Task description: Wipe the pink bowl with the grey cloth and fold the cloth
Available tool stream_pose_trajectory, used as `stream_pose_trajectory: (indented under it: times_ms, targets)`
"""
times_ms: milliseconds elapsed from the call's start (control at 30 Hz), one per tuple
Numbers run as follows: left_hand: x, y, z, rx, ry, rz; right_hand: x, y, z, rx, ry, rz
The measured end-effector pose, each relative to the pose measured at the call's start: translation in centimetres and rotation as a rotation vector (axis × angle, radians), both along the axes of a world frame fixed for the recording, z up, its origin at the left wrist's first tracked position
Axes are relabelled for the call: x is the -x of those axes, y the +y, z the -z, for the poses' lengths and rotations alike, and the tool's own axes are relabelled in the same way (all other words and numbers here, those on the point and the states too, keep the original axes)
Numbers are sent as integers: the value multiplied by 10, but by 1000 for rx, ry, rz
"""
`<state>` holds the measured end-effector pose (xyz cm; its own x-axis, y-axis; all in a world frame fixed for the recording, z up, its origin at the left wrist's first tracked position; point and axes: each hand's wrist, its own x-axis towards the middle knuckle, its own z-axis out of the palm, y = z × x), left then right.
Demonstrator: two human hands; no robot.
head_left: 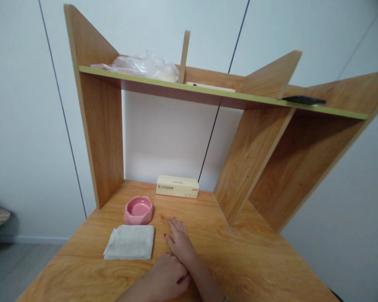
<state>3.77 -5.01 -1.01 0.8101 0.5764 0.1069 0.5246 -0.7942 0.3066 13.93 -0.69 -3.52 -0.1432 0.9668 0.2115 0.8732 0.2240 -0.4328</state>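
Observation:
My right hand (178,240) lies flat on the wooden desk (239,260) with its fingers stretched out and nothing in it. It rests just right of a folded pale cloth (130,242). My left hand (166,277) is closed, its fingers curled against my right wrist. A pink ashtray (137,209) sits behind the cloth, and a cream cardboard box (177,186) lies further back near the wall.
A wooden hutch (101,126) rises from the desk with upright side panels and a shelf above. On the shelf are a crumpled plastic bag (141,66), a flat pale item (209,87) and a dark flat object (304,100). White wall panels stand behind.

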Motion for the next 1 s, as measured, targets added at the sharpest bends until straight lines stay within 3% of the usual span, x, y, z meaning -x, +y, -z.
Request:
stream_pose_trajectory:
  times_ms: [733, 1000]
  targets:
    - [0, -2, -6, -7, 34, -6, -1, 1, 3, -11, 13, -7]
    - [-1, -1, 0, -5, 17, -16, -1, 0, 3, -14, 13, 4]
